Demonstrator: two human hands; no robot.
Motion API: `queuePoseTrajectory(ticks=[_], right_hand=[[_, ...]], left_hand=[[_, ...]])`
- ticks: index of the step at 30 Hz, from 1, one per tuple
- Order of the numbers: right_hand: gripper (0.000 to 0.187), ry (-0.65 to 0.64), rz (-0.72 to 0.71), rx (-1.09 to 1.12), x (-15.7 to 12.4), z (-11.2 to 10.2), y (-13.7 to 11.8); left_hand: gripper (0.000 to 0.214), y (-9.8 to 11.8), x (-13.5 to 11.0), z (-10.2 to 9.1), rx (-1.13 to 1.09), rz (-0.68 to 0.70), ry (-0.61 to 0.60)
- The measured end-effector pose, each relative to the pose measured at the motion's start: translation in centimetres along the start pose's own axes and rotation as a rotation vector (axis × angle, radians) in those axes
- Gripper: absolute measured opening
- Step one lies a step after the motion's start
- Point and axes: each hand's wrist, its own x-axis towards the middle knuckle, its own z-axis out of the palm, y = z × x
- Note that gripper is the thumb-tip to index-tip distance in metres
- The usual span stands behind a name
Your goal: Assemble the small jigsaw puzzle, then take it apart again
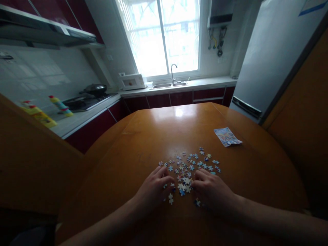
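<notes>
Several small jigsaw pieces [191, 165] lie scattered on a round wooden table [143, 143]. My left hand [153, 189] rests palm down at the left of the pile, fingers stretched flat over some pieces. My right hand [211, 189] lies palm down at the right of the pile, fingers spread toward a joined clump of pieces [185, 186] between the two hands. A single loose piece [170, 199] sits near my left thumb. Neither hand grips anything.
A small printed picture card [227, 136] lies on the table at the right. Beyond the table are a kitchen counter with a sink [169, 84], a microwave [132, 82], a stove with a pan [95, 89] and two bottles [38, 114]. A fridge [271, 58] stands at right.
</notes>
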Motion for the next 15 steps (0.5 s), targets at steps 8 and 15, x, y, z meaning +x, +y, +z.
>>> queuePoseTrajectory(ticks=[8, 15], right_hand=[[0.014, -0.08, -0.028, -0.092, 1.6, 0.7, -0.8], [0.015, -0.064, -0.022, 0.083, -0.3, 0.3, -1.3]], left_hand=[[0.01, -0.2, 1.8, 1.4, -0.049, 0.034, -0.086], [0.004, 0.2, 2.0, 0.4, -0.155, 0.001, -0.074]])
